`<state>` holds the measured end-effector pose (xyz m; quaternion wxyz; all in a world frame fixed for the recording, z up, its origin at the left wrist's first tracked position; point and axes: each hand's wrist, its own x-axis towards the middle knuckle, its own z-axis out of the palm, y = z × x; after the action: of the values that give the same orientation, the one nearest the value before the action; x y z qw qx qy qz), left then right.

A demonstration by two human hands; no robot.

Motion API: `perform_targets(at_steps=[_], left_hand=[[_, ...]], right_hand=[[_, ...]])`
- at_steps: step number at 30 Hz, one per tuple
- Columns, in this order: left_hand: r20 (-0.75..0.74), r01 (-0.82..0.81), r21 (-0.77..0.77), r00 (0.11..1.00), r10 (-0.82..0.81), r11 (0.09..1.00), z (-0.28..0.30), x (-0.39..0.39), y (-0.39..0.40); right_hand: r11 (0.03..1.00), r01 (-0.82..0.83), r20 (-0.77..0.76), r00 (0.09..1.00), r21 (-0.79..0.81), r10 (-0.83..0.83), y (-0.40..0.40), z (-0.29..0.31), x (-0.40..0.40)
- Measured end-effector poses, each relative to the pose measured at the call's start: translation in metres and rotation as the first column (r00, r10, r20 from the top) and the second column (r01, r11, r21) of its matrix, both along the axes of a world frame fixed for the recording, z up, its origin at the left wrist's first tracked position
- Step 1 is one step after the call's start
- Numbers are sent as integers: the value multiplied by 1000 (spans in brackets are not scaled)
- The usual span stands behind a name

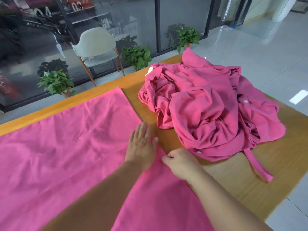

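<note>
Pink sheet [66, 147] lies spread, mostly smooth, on the surface [241, 185]. The left hand [141, 144] presses flat just beside the right hand [181, 162], whose grip pinches the sheet's edge. Beyond the grip, the crumpled pink pile [208, 110] looks untouched.

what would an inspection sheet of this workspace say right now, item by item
surface: orange-brown wooden table, bare wood showing on its right side
job's things: flat pink cloth sheet spread over the table's left part, lightly creased
clutter: crumpled heap of pink fabric with white round buttons; a loose pink strap trails from it
grippers: left hand lies flat on the sheet's right edge; right hand pinches that edge with curled fingers
cables: nothing seen
surroundings: pale grey chair with wooden legs, green potted plants, dark-framed glass wall, grey tiled floor
</note>
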<state>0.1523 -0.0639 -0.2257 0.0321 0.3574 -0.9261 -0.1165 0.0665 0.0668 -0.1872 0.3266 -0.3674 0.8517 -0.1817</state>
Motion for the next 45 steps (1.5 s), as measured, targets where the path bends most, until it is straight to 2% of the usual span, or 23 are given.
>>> perform_targets(at_steps=[8, 13, 16, 19, 21, 24, 31, 35, 38, 45], left_hand=[[116, -1, -7, 993, 2, 1000, -14, -2, 4], [164, 5, 28, 986, -10, 1000, -6, -1, 6], [75, -42, 27, 996, 39, 999, 2, 3, 17], [-19, -68, 34, 997, 69, 997, 6, 13, 49], [59, -34, 62, 998, 30, 997, 1, 20, 70], [180, -5, 19, 984, 2, 1000, -7, 25, 76], [229, 1, 23, 973, -6, 1000, -2, 22, 78], [67, -62, 47, 996, 59, 997, 4, 24, 111], [122, -17, 71, 993, 9, 997, -3, 32, 128], [157, -13, 47, 988, 5, 999, -5, 28, 127]], right_hand=[[995, -55, 20, 998, 81, 54, 22, 9, 2], [997, 61, 169, 983, 40, -67, 61, 3, -2], [995, 90, 289, 953, 29, -95, 76, 7, 0], [994, 0, 281, 959, 112, -32, 88, 10, 2], [990, -14, 281, 959, 139, -26, 96, 10, 1], [985, -16, 270, 962, 171, -31, 110, 10, -1], [987, 31, 401, 912, 155, -92, 142, 16, 1], [992, 77, 398, 911, 96, -110, 150, 15, 5], [989, 112, 412, 900, 91, -140, 158, 15, 4], [983, 171, 269, 945, 74, -184, 171, 11, 4]])
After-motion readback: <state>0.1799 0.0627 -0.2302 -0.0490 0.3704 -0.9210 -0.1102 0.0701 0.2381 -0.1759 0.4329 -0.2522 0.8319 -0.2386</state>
